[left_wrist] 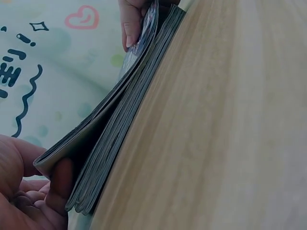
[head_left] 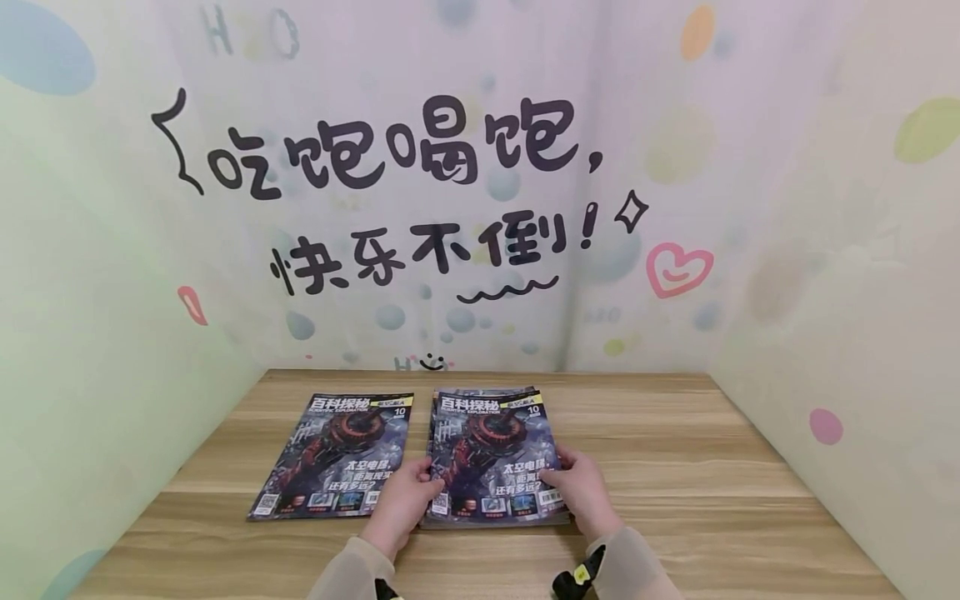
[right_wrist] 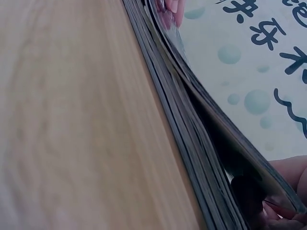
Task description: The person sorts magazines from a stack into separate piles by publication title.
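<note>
A dark-covered magazine [head_left: 491, 450] with a red mechanical picture lies on top of a stack of magazines [left_wrist: 127, 122] in the middle of the table. My left hand [head_left: 401, 504] pinches its left edge, thumb on the cover and fingers underneath. At the opposite edge my right hand [head_left: 587, 493] grips it the same way. Both wrist views show the side edges of the top magazine [right_wrist: 230, 124] raised off the stack, with a dark gap between. A single magazine [head_left: 333, 458] with the same cover lies flat to the left, close to my left hand.
The wood-grain table [head_left: 697, 508] reaches back to a white wall [head_left: 450, 333] with black lettering and coloured bubbles. Pale side walls [head_left: 840, 333] stand at left and right.
</note>
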Action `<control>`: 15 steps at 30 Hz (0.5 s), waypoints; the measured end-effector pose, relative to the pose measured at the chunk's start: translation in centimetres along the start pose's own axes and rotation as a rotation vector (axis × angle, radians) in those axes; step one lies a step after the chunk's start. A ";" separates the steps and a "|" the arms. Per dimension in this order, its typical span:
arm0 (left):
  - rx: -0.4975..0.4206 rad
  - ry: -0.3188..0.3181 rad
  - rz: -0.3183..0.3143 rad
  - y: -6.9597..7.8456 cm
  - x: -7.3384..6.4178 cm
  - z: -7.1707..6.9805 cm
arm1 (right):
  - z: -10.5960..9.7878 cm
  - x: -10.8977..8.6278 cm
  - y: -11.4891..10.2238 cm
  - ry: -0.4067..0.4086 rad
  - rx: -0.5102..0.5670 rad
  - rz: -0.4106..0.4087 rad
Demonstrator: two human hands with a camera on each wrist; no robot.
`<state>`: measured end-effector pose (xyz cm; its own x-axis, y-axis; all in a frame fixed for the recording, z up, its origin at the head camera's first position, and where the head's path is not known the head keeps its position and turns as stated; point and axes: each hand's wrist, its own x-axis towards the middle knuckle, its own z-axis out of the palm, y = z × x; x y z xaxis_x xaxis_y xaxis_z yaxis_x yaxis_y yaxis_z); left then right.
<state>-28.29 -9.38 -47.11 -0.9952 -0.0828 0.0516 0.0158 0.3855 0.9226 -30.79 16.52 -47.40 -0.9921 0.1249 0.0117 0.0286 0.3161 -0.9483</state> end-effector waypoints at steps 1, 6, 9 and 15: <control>-0.002 -0.005 -0.004 -0.1 0.0 0.0 | 0.0 0.0 0.0 -0.004 0.001 0.000; -0.018 -0.023 -0.018 -0.1 0.1 0.1 | -0.2 0.1 0.1 -0.030 0.001 -0.006; -0.036 -0.026 -0.024 -0.1 0.1 0.1 | -0.3 0.2 0.2 -0.045 0.002 0.000; -0.054 -0.023 -0.037 -0.1 0.1 0.1 | -0.5 0.6 0.5 -0.094 0.060 0.032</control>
<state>-28.42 -9.32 -47.25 -0.9972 -0.0742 0.0092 -0.0161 0.3325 0.9430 -31.27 17.17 -47.67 -0.9980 0.0441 -0.0461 0.0559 0.2564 -0.9650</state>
